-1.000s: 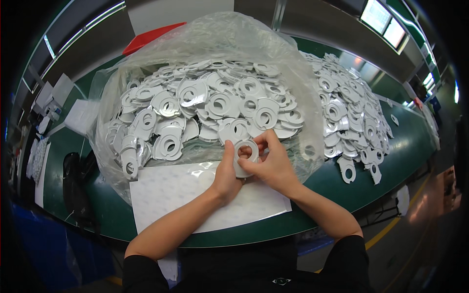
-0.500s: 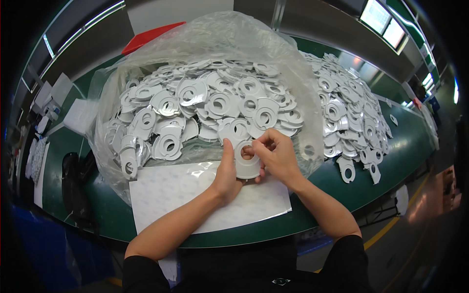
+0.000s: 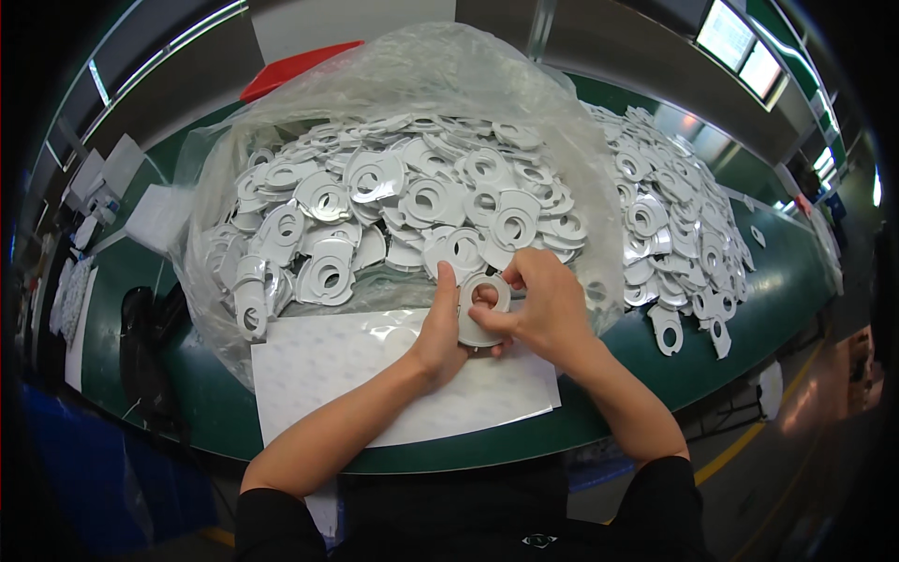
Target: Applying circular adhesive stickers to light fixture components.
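Observation:
A white plastic plate with a round hole (image 3: 475, 332) is held up between my two hands, above the front of the table. My left hand (image 3: 437, 334) grips its left side, thumb pointing up along the edge and the other fingers behind it. My right hand (image 3: 551, 309) is at the right side, with the thumb across the face by the hole and the bent index finger near the upper rim. Fingertips show through the hole. Below lie white sheets with faint marks (image 3: 375, 393).
Beyond my hands, an opened clear plastic bag (image 3: 421, 70) holds a heap of similar white plates (image 3: 426, 199). A second heap (image 3: 670, 215) lies at right on the green table (image 3: 768, 281). A red bin (image 3: 300, 71) stands behind; a black object (image 3: 140, 351) lies at left.
My right thumb has moved onto the face of the plate beside the hole, and my right index finger has lifted toward the upper rim. My left hand keeps its hold.

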Action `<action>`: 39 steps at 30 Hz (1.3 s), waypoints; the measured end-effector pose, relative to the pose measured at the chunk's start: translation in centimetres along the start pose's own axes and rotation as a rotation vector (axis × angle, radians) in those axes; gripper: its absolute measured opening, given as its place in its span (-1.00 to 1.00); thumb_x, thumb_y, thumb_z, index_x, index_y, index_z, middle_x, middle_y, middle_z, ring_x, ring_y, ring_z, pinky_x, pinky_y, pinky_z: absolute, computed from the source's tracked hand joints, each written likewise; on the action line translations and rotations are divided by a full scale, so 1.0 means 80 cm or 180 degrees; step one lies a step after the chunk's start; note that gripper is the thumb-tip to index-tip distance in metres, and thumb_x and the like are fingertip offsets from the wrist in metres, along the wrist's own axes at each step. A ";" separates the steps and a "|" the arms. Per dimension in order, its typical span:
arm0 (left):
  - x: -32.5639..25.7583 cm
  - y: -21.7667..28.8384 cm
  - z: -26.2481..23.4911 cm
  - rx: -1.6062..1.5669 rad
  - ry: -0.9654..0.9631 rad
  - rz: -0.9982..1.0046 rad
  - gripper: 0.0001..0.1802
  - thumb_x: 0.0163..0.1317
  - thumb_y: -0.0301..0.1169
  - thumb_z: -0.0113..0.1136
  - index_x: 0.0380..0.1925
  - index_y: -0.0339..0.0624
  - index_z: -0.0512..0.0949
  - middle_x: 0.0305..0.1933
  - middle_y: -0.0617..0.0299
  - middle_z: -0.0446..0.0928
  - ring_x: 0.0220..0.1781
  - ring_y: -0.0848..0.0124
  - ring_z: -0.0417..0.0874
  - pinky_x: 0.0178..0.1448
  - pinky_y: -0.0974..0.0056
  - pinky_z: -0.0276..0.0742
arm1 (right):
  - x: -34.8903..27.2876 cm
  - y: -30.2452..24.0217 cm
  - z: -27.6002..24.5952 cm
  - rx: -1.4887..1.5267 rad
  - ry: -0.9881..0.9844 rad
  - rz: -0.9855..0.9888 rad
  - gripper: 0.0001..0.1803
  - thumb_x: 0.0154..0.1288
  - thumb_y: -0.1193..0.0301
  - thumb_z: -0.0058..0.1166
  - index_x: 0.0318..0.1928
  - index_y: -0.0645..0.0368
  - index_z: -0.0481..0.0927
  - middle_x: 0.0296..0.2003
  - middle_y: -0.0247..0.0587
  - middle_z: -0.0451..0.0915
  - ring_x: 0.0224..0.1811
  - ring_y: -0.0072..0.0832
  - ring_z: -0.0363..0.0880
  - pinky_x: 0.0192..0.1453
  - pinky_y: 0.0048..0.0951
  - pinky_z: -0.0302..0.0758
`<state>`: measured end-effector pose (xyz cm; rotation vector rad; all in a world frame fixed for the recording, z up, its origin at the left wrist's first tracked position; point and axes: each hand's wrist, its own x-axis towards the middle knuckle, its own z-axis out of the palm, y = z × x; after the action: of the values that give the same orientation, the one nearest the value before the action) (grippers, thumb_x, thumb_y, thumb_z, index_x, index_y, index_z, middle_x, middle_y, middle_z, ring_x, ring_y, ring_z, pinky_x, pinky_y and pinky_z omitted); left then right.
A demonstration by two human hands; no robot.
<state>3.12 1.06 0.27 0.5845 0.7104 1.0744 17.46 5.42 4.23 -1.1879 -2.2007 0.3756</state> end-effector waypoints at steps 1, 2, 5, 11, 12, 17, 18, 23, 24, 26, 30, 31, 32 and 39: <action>0.000 0.002 0.001 -0.0076 0.0009 -0.0063 -0.20 0.21 0.40 -0.64 -0.29 -0.07 0.34 -0.38 0.17 0.47 -0.38 0.32 0.54 -0.36 0.31 0.44 | 0.000 0.005 -0.002 0.0139 0.0000 -0.0235 -0.57 -0.16 0.19 0.38 -0.49 0.21 0.44 -0.54 -0.22 0.44 -0.46 -0.33 0.46 -0.38 -0.36 0.44; 0.001 0.004 0.001 -0.0151 0.0018 -0.0125 -0.21 0.20 0.41 -0.63 -0.30 -0.07 0.33 -0.38 0.15 0.48 -0.37 0.30 0.54 -0.34 0.29 0.43 | 0.001 0.008 -0.006 0.0142 0.0003 -0.0245 -0.57 -0.16 0.19 0.38 -0.49 0.21 0.44 -0.54 -0.22 0.44 -0.46 -0.33 0.46 -0.38 -0.36 0.44; 0.000 0.008 -0.001 -0.0234 -0.0032 -0.0204 -0.21 0.21 0.40 -0.63 -0.29 -0.07 0.32 -0.39 0.14 0.48 -0.38 0.28 0.54 -0.33 0.27 0.41 | 0.005 0.012 -0.015 0.0667 -0.0280 -0.0337 -0.69 -0.05 0.28 0.29 -0.50 0.23 0.47 -0.55 -0.19 0.47 -0.43 -0.29 0.46 -0.33 -0.34 0.42; -0.003 0.022 0.009 -0.0206 -0.0107 -0.0463 -0.20 0.27 0.33 -0.62 -0.11 -0.13 0.37 -0.11 0.06 0.49 -0.09 0.25 0.55 -0.08 0.20 0.53 | 0.020 0.055 -0.013 0.1493 -0.0792 0.0473 -0.77 0.15 0.35 0.15 -0.28 0.29 0.58 -0.47 -0.26 0.55 -0.45 -0.56 0.50 -0.32 -0.48 0.46; -0.001 0.024 0.001 -0.0037 -0.0358 -0.0240 -0.25 0.33 0.25 -0.48 0.07 -0.18 0.34 0.01 0.07 0.46 0.06 0.27 0.49 0.06 0.17 0.51 | 0.027 0.055 -0.023 0.1892 -0.0681 0.0944 -0.78 0.17 0.34 0.13 -0.27 0.25 0.59 -0.46 -0.32 0.55 -0.44 -0.59 0.48 -0.32 -0.48 0.46; 0.012 0.093 -0.033 0.2363 0.0295 0.1434 -0.60 0.35 -0.19 -0.01 0.03 -0.23 0.42 -0.03 0.15 0.51 0.01 0.36 0.53 0.04 0.25 0.47 | 0.049 0.129 -0.060 0.4222 0.1674 0.1704 -0.81 0.24 0.31 0.14 -0.18 0.10 0.57 -0.38 -0.45 0.52 -0.36 -0.70 0.42 -0.26 -0.60 0.42; 0.011 0.110 -0.032 0.3130 0.0783 0.1804 -0.63 0.28 -0.26 0.06 -0.01 -0.27 0.44 -0.04 0.10 0.50 0.02 0.29 0.52 0.00 0.25 0.46 | 0.049 0.151 -0.070 0.4696 0.1922 0.1574 -0.81 0.27 0.34 0.11 -0.15 0.11 0.56 -0.31 -0.42 0.55 -0.36 -0.71 0.45 -0.28 -0.63 0.43; 0.027 0.160 -0.082 0.5550 0.1937 0.3460 -0.52 0.07 -0.40 0.21 0.02 -0.29 0.41 0.00 0.02 0.47 0.10 0.07 0.41 0.13 0.12 0.33 | 0.054 0.153 -0.075 0.4831 0.2511 0.1699 -0.74 0.29 0.39 0.08 -0.03 0.17 0.51 -0.21 -0.40 0.58 -0.35 -0.73 0.48 -0.23 -0.67 0.43; 0.032 0.161 -0.094 0.5919 0.2074 0.3372 -0.50 0.08 -0.38 0.22 0.04 -0.28 0.41 -0.02 -0.01 0.48 0.09 0.05 0.42 0.14 0.11 0.32 | 0.054 0.136 -0.072 0.4816 0.2507 0.1710 -0.74 0.29 0.39 0.08 -0.03 0.17 0.51 -0.21 -0.40 0.58 -0.35 -0.73 0.48 -0.23 -0.67 0.43; 0.047 0.165 -0.122 0.5956 0.2045 0.2696 -0.43 0.03 -0.35 0.27 0.07 -0.28 0.40 -0.04 -0.02 0.49 0.05 0.06 0.45 0.14 0.05 0.30 | 0.050 0.099 -0.062 0.4060 0.2042 0.1418 -0.74 0.28 0.39 0.09 -0.03 0.12 0.49 -0.18 -0.46 0.53 -0.34 -0.75 0.40 -0.26 -0.70 0.36; 0.041 0.172 -0.106 0.6286 0.2039 0.3293 -0.45 -0.04 -0.38 0.31 0.02 -0.25 0.45 -0.18 0.01 0.52 -0.07 0.08 0.50 0.01 0.07 0.37 | 0.035 0.054 -0.060 0.2017 -0.0275 0.0216 -0.79 0.20 0.39 0.16 -0.17 0.17 0.60 -0.33 -0.37 0.59 -0.35 -0.63 0.51 -0.28 -0.58 0.44; 0.038 0.171 -0.102 0.6289 0.2036 0.3278 -0.45 -0.04 -0.38 0.31 0.02 -0.25 0.45 -0.18 0.01 0.52 -0.07 0.08 0.50 0.01 0.07 0.37 | 0.030 0.041 -0.058 0.1445 -0.1002 -0.0148 -0.80 0.16 0.39 0.20 -0.21 0.18 0.62 -0.36 -0.33 0.61 -0.36 -0.59 0.54 -0.28 -0.55 0.46; 0.035 0.170 -0.100 0.6025 0.1985 0.3106 -0.52 -0.02 -0.43 0.28 -0.04 -0.26 0.46 -0.23 0.01 0.50 -0.11 0.08 0.50 -0.04 0.10 0.39 | 0.024 0.036 -0.051 0.1275 -0.1415 -0.0343 -0.80 0.12 0.42 0.22 -0.23 0.19 0.62 -0.38 -0.31 0.60 -0.36 -0.57 0.54 -0.28 -0.55 0.46; 0.005 0.136 -0.046 0.6286 0.1400 0.3511 -0.85 0.05 -0.62 0.08 -0.32 -0.30 0.44 -0.41 0.01 0.41 -0.28 0.08 0.50 -0.18 0.11 0.41 | -0.006 0.021 -0.044 0.0134 -0.2294 -0.0555 -0.74 -0.14 0.47 0.27 -0.34 0.19 0.57 -0.35 -0.17 0.57 -0.18 -0.19 0.52 -0.13 -0.25 0.46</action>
<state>-5.82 5.71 5.73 2.6980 1.8940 1.1500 20.96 5.83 5.96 -0.9070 -2.8549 0.8773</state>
